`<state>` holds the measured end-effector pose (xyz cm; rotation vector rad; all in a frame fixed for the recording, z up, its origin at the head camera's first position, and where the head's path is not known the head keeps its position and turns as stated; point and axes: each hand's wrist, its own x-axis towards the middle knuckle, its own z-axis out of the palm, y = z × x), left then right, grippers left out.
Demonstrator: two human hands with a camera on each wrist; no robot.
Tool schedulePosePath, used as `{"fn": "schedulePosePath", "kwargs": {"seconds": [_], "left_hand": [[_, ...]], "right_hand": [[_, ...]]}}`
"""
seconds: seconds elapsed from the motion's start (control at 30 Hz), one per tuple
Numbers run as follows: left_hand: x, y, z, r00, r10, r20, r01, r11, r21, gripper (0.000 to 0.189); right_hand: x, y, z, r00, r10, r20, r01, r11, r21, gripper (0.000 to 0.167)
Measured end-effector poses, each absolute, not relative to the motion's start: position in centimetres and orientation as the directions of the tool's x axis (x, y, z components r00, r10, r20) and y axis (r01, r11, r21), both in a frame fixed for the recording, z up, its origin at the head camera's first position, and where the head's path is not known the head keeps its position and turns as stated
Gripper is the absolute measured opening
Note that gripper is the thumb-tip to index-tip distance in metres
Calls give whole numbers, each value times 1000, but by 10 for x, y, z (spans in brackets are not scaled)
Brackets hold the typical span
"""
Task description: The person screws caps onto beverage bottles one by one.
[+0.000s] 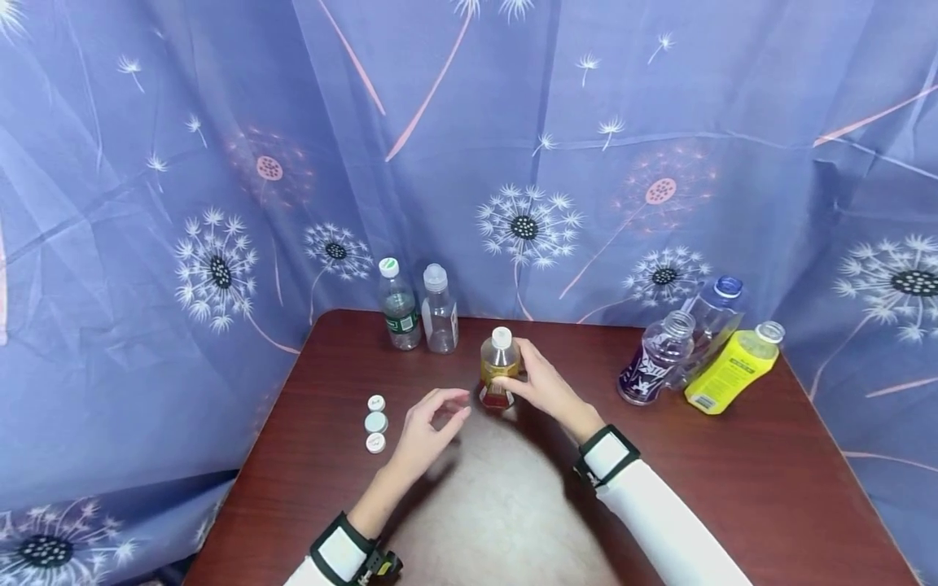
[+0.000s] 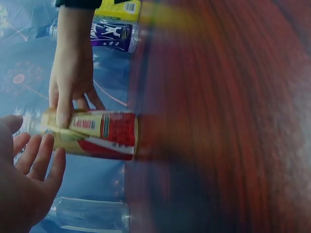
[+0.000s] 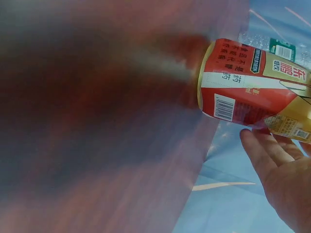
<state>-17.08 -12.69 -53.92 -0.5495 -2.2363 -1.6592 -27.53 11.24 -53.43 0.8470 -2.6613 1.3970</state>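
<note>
A red and gold labelled drink bottle (image 1: 497,373) with a white cap (image 1: 501,337) stands upright on the brown table (image 1: 330,505). My right hand (image 1: 544,386) grips it from the right, thumb across the front of the label and fingers behind. Seen in the right wrist view, the bottle's label (image 3: 248,87) shows a barcode near its base. To the left of the bottle is my left hand (image 1: 431,429), thumb and fingers spread with nothing between them. The left wrist view has its fingers (image 2: 43,158) close beside the bottle's upper part.
Back left stand a green-labelled bottle (image 1: 401,313) and a clear bottle (image 1: 441,317). Three white caps (image 1: 376,422) lie in a column at the left. Grouped at the right are a purple-labelled bottle (image 1: 648,370), a clear blue-necked bottle (image 1: 714,317) and a yellow bottle (image 1: 733,370). A curtain (image 1: 440,203) hangs behind.
</note>
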Motion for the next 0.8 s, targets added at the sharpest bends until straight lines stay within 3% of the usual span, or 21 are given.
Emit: {"fn": "schedulePosePath", "kwargs": {"seconds": [0.3, 0.8], "left_hand": [[-165, -137, -541, -842, 193, 503, 539, 276, 796, 29], [-160, -144, -541, -836, 210, 507, 549, 298, 781, 29]], "right_hand": [[-319, 88, -532, -857, -442, 264, -488, 534, -691, 73], [-360, 65, -531, -865, -452, 217, -457, 532, -713, 74]]}}
